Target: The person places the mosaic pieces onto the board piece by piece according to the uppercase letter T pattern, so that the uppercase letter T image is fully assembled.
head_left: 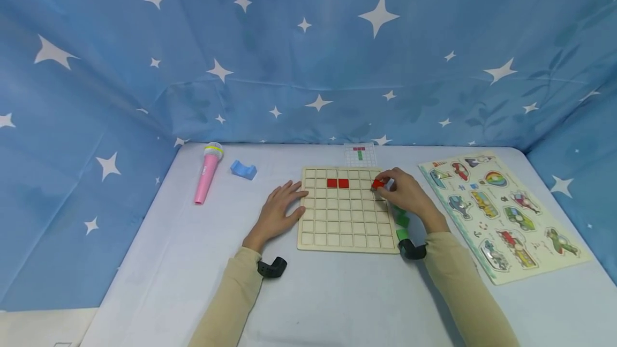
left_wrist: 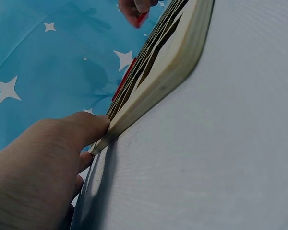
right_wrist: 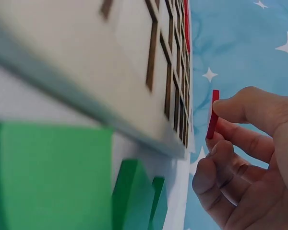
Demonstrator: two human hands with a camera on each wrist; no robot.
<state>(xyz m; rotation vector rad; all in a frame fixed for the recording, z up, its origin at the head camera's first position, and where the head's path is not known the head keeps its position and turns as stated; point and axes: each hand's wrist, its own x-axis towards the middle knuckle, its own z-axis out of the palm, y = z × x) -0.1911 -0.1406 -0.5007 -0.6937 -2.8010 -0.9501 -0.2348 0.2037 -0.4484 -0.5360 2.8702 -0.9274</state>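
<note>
A wooden grid board [head_left: 347,218] lies in the middle of the table in the head view. Two red square tiles [head_left: 338,183] sit side by side in its second row. My right hand [head_left: 404,193] pinches another red tile [right_wrist: 213,114] between thumb and fingers, held over the board's upper right side. Fairly straight, the fingers of my left hand [head_left: 279,212] rest against the board's left edge, the thumb on its rim in the left wrist view. Several green tiles [head_left: 402,221] lie along the right edge, partly hidden under the right arm.
Behind the board lies a small pattern card [head_left: 360,155] with a red and green T shape. A pink toy microphone [head_left: 207,173] and a blue block [head_left: 243,170] are at the left. To the right is a vehicle puzzle board [head_left: 503,216]. A blue star curtain [head_left: 308,58] surrounds the table.
</note>
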